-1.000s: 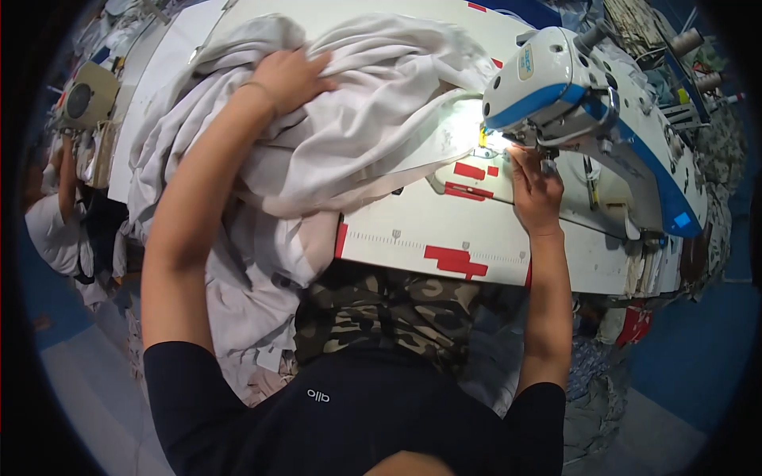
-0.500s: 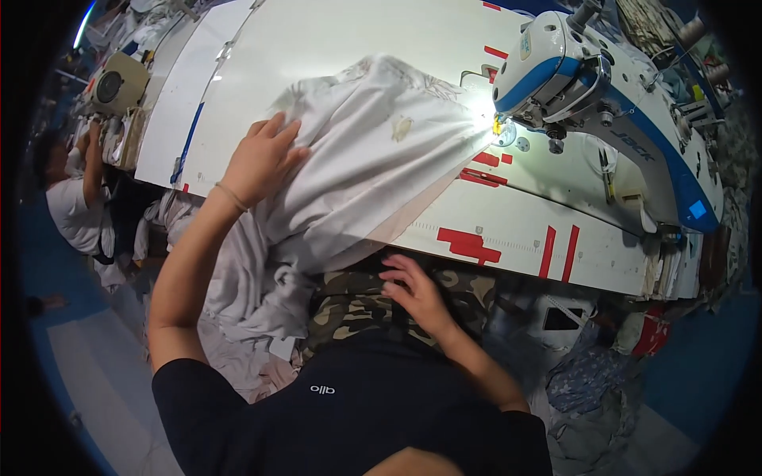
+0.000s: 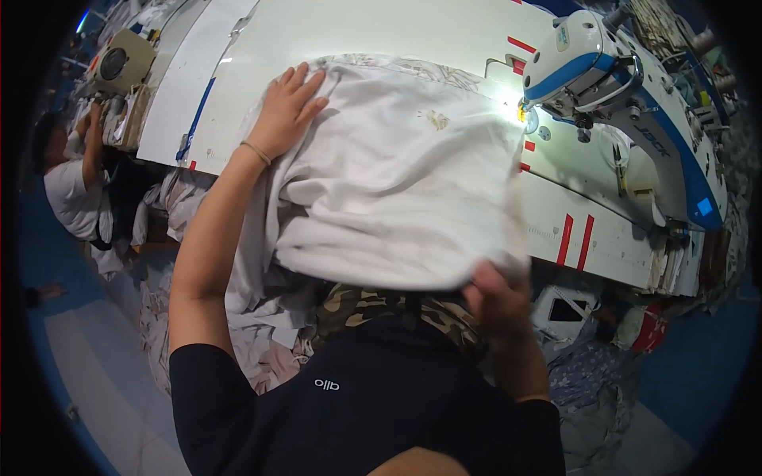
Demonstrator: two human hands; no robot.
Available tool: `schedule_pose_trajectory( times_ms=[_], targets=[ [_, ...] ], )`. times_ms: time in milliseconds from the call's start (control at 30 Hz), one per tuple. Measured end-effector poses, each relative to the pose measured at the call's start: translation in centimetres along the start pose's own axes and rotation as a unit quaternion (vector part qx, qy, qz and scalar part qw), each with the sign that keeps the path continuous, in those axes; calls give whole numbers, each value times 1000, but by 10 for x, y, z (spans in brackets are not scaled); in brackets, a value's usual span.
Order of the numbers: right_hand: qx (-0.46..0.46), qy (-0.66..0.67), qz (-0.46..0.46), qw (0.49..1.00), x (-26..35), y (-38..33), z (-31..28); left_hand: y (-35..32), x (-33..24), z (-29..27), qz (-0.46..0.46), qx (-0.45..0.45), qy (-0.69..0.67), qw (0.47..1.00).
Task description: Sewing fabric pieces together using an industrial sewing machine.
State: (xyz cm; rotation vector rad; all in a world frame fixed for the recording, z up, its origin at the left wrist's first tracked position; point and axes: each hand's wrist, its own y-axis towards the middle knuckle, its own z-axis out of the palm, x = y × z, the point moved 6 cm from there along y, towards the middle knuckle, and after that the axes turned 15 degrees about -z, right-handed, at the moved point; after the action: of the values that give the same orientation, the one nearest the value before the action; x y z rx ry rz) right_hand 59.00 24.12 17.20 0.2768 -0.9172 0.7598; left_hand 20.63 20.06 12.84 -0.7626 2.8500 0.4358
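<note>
Closest in, the right hand (image 3: 496,297) has a grip pinched on the near hem of the white cloth (image 3: 397,174), right where it hangs off the bench (image 3: 333,32) edge over the lap. Further up, the left hand (image 3: 287,111) lies flat and open on the cloth's far left corner. One cloth spread here and one sewing machine (image 3: 627,95) at its right corner. Bare bench beyond and to the left.

We see a white-and-blue sewing machine (image 3: 627,103) on the white table (image 3: 333,32) — perhaps another worker (image 3: 67,186) far left.
</note>
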Motion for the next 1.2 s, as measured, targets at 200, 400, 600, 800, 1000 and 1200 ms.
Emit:
schedule_pose_trajectory(
  times_ms=[200, 400, 600, 800, 1000, 1200],
  targets=[
    [14, -122, 84, 989, -40, -79, -71, 47, 14, 2, 82, 17, -21, 996],
    [-123, -189, 54, 973, -86, -54, -128, 88, 19, 7, 70, 42, 0, 997],
    [-191, -237, -74, 950, -68, -13, -137, 82, -51, 23, 11, -2, 102, 995],
    [-226, -123, -123, 959, -69, -16, -100, 117, -36, 30, 76, -54, 10, 996],
    [-183, -115, -62, 975, -46, -36, -71, 121, -59, 35, -45, 11, 97, 994],
    [-157, -202, -89, 963, -21, -49, -61, 97, -64, 23, -66, -38, 130, 989]
  ],
)
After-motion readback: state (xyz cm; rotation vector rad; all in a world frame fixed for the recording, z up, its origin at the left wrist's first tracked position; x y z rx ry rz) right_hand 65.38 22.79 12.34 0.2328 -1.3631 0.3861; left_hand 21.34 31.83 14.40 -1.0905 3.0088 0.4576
